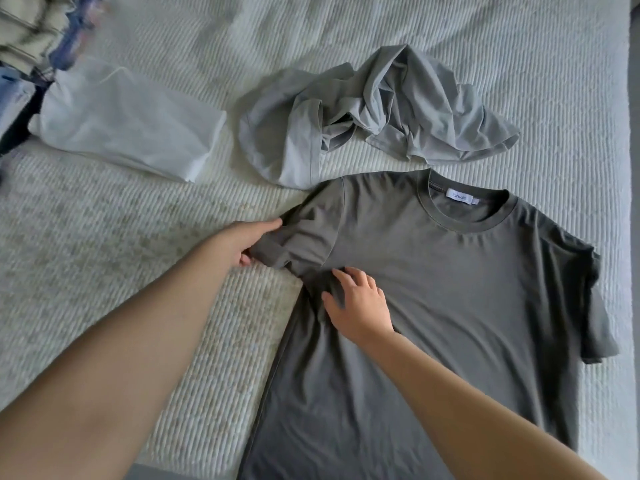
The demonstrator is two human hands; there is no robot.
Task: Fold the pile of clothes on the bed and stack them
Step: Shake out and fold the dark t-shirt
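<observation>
A dark olive-grey t-shirt [450,289] lies spread flat on the bed, collar at the far side with a white label showing. My left hand [247,239] grips the end of its left sleeve, which is bunched. Below that sleeve's armpit, my right hand [356,303] presses flat on the shirt with spread fingers. The shirt's right sleeve lies partly folded under at the right edge. A crumpled light grey t-shirt [374,109] sits just beyond the collar. A folded white garment [128,119] lies to the far left.
The bed [121,254] has a white ribbed cover. A heap of mixed clothes [31,46], striped, blue and dark, fills the far left corner. The bed's right edge [632,202] runs close beside the shirt.
</observation>
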